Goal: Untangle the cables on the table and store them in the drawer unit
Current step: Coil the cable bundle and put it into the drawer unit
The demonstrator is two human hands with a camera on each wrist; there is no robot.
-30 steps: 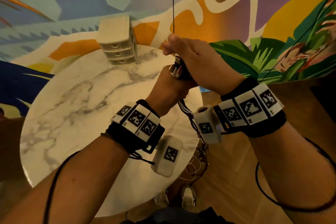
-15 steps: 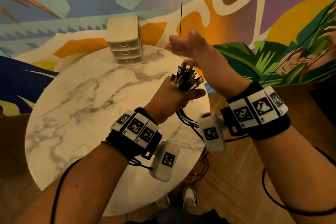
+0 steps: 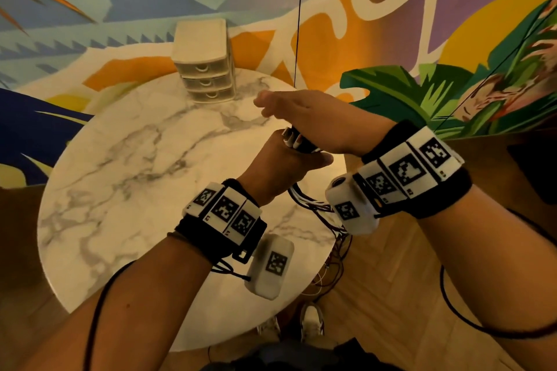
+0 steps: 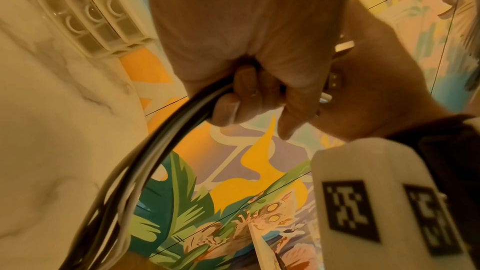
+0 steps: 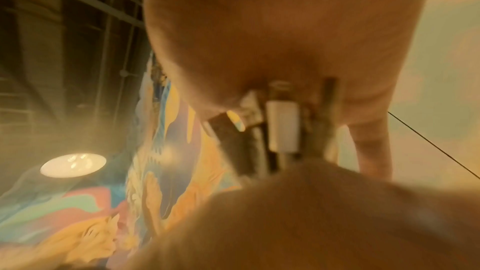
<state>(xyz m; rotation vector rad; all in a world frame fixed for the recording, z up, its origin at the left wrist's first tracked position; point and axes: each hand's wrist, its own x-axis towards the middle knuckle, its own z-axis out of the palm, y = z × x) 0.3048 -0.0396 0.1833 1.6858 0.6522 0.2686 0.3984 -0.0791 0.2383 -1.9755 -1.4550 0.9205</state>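
Several cables (image 3: 298, 141) sprout above left hand (image 3: 280, 169) grip.

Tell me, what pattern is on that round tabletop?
White marble with grey veins, on the round tabletop; clearest from the head view.

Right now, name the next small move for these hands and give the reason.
Probably carry the bundle toward the drawer unit and free the right hand to open a drawer. The left hand grips the cables in one bunch, the right palm rests flat on their plug ends, and all three drawers look closed.
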